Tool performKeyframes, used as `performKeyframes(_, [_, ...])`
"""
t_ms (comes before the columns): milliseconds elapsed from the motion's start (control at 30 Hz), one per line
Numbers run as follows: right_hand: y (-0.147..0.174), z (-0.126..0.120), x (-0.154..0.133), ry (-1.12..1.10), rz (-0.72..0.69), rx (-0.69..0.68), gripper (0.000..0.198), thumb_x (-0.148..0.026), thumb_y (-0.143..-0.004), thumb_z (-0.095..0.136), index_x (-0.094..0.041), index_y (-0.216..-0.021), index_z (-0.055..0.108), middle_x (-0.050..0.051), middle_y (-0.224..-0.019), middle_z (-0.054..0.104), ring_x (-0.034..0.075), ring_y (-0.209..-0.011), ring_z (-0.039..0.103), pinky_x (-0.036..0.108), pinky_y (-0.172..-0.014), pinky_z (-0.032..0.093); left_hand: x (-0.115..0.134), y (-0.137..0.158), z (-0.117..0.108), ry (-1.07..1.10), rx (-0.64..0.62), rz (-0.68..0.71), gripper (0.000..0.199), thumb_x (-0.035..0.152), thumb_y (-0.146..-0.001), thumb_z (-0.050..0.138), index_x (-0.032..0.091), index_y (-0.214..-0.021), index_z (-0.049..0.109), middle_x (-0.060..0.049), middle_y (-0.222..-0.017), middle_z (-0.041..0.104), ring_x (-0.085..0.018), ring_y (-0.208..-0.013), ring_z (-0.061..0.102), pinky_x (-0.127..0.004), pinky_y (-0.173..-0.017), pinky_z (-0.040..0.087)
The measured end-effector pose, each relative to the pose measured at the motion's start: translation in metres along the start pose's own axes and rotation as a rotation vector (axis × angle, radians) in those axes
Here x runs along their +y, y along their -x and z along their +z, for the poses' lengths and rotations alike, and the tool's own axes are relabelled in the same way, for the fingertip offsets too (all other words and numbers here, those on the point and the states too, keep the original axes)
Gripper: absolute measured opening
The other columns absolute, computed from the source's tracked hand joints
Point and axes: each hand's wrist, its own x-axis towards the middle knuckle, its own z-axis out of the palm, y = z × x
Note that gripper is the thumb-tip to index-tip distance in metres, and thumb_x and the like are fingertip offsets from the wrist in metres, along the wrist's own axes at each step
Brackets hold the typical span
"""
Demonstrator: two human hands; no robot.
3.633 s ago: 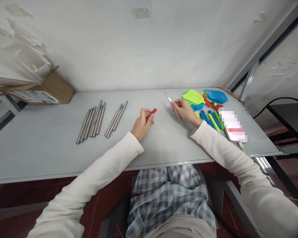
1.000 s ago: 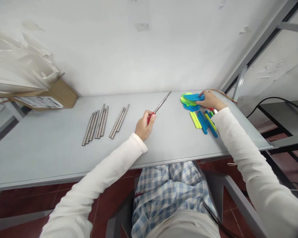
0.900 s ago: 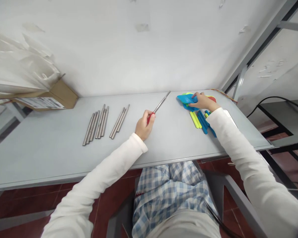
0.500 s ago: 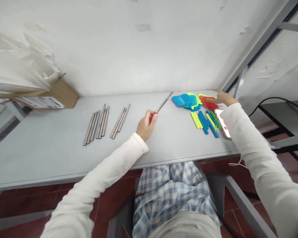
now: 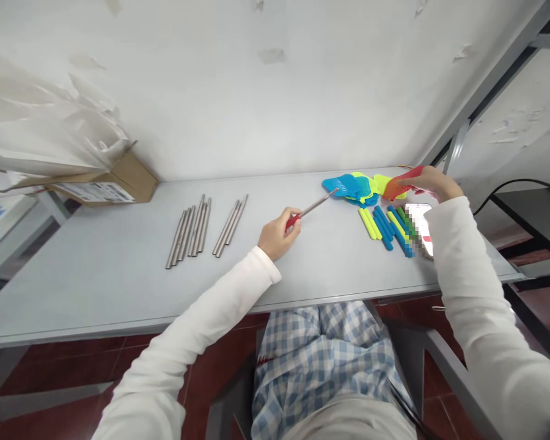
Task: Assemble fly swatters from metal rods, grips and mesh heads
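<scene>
Now, across the long grey tabletop [image 5: 96,269], both white-sleeved arms are stretched forward. Far out past the left hand, by the wall, sits a brown cardboard box [image 5: 119,183] with crumpled white plastic bags [image 5: 41,134] spilling over it. Nearer, well off to that hand's left, lie two bundles of plain silver metal rods [image 5: 197,223], side by side, their lengths running away from the person.

Left hand [image 5: 277,232] rests low on the surface, fingers curled tight round the red grip of a thin silver metal rod [image 5: 314,208]. Its long axis slants up and to the right, with the free tip pointing at the pile of colours and ending just beside a blue mesh plastic swatter head [image 5: 341,183]!

Right hand [image 5: 428,183] is raised a little off the table, wrist bent, fingers pinched on a red mesh plastic swatter head [image 5: 401,183], held tilted above the heap. Just to that hand's left lie the green and yellow mesh heads [image 5: 371,182], overlapping the blue one. Below the hand, a row of blue, green and yellow plastic handle sticks [image 5: 387,223] lies fanned, touching each other, beside a blurred-out phone [image 5: 421,226].
</scene>
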Motion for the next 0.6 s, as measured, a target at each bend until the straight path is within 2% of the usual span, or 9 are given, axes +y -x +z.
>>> performKeyframes(33, [0.010, -0.001, -0.009, -0.051, 0.084, -0.009, 0.024, -0.027, -0.079, 0.075, -0.008, -0.093, 0.069, 0.017, -0.085, 0.066, 0.022, -0.079, 0.060, 0.039, -0.075, 0.050, -0.001, 0.000, 0.001, 0.022, 0.009, -0.001, 0.023, 0.034, -0.089, 0.049, 0.022, -0.108, 0.056, 0.001, -0.079, 0.063, -0.012, -0.059, 0.051, -0.027, -0.067, 0.040])
performKeyframes(100, [0.032, 0.001, -0.031, -0.155, 0.033, 0.108, 0.023, -0.023, -0.082, 0.071, -0.011, -0.101, 0.068, 0.017, -0.097, 0.068, 0.023, -0.087, 0.063, 0.039, -0.080, 0.051, -0.004, 0.000, 0.001, 0.109, 0.026, 0.026, 0.020, 0.033, -0.089, 0.050, 0.021, -0.105, 0.051, 0.001, -0.081, 0.061, -0.012, -0.060, 0.049, -0.027, -0.068, 0.040])
performKeyframes(167, [0.052, 0.009, -0.058, -0.393, -0.191, 0.320, 0.027, -0.019, -0.087, 0.061, -0.017, -0.114, 0.062, 0.016, -0.112, 0.068, 0.024, -0.103, 0.065, 0.037, -0.089, 0.053, -0.006, 0.000, 0.002, 0.229, 0.025, 0.060, 0.021, 0.038, -0.091, 0.049, 0.022, -0.105, 0.048, 0.002, -0.076, 0.055, -0.012, -0.059, 0.045, -0.027, -0.066, 0.040])
performKeyframes(233, [0.067, 0.025, -0.084, -0.591, -0.454, 0.417, 0.031, -0.026, -0.092, 0.052, -0.028, -0.123, 0.055, 0.009, -0.128, 0.064, 0.023, -0.124, 0.059, 0.040, -0.103, 0.050, -0.006, 0.001, 0.002, 0.334, -0.001, 0.061, 0.026, 0.046, -0.095, 0.046, 0.023, -0.108, 0.049, 0.005, -0.067, 0.044, -0.012, -0.055, 0.038, -0.026, -0.061, 0.036])
performKeyframes(267, [0.072, 0.035, -0.096, -0.695, -0.511, 0.400, 0.031, -0.033, -0.094, 0.050, -0.033, -0.125, 0.051, 0.005, -0.133, 0.062, 0.023, -0.130, 0.055, 0.043, -0.107, 0.049, -0.006, 0.001, 0.002, 0.364, -0.017, 0.049, 0.029, 0.049, -0.096, 0.045, 0.023, -0.108, 0.051, 0.007, -0.063, 0.039, -0.011, -0.053, 0.034, -0.026, -0.058, 0.034])
performKeyframes(333, [0.079, 0.058, -0.114, -0.843, -0.534, 0.264, 0.040, -0.052, -0.093, 0.050, -0.041, -0.131, 0.043, 0.000, -0.139, 0.058, 0.025, -0.136, 0.050, 0.048, -0.108, 0.049, -0.005, 0.001, 0.002, 0.381, -0.043, 0.022, 0.035, 0.054, -0.097, 0.042, 0.023, -0.107, 0.055, 0.007, -0.059, 0.030, -0.011, -0.051, 0.028, -0.026, -0.055, 0.030])
performKeyframes(433, [0.082, 0.089, -0.126, -0.821, -0.477, 0.203, 0.064, -0.078, -0.087, 0.039, -0.043, -0.140, 0.034, 0.000, -0.148, 0.050, 0.026, -0.142, 0.045, 0.049, -0.104, 0.053, -0.001, 0.001, 0.002, 0.316, -0.051, -0.006, 0.037, 0.055, -0.097, 0.044, 0.022, -0.101, 0.060, 0.007, -0.057, 0.031, -0.011, -0.052, 0.029, -0.025, -0.056, 0.030])
performKeyframes(500, [0.082, 0.104, -0.127, -0.764, -0.427, 0.178, 0.074, -0.085, -0.084, 0.030, -0.042, -0.145, 0.031, 0.001, -0.152, 0.047, 0.026, -0.144, 0.043, 0.049, -0.103, 0.054, 0.002, 0.000, 0.001, 0.261, -0.047, -0.019, 0.037, 0.054, -0.096, 0.045, 0.021, -0.099, 0.062, 0.007, -0.057, 0.033, -0.010, -0.052, 0.030, -0.025, -0.056, 0.031])
performKeyframes(600, [0.082, 0.113, -0.122, -0.806, -0.434, 0.131, 0.074, -0.083, -0.086, 0.029, -0.041, -0.147, 0.027, 0.001, -0.154, 0.045, 0.025, -0.145, 0.042, 0.049, -0.105, 0.052, 0.006, 0.000, -0.001, 0.225, -0.029, -0.021, 0.036, 0.052, -0.096, 0.046, 0.020, -0.100, 0.064, 0.007, -0.055, 0.034, -0.010, -0.051, 0.030, -0.025, -0.055, 0.031])
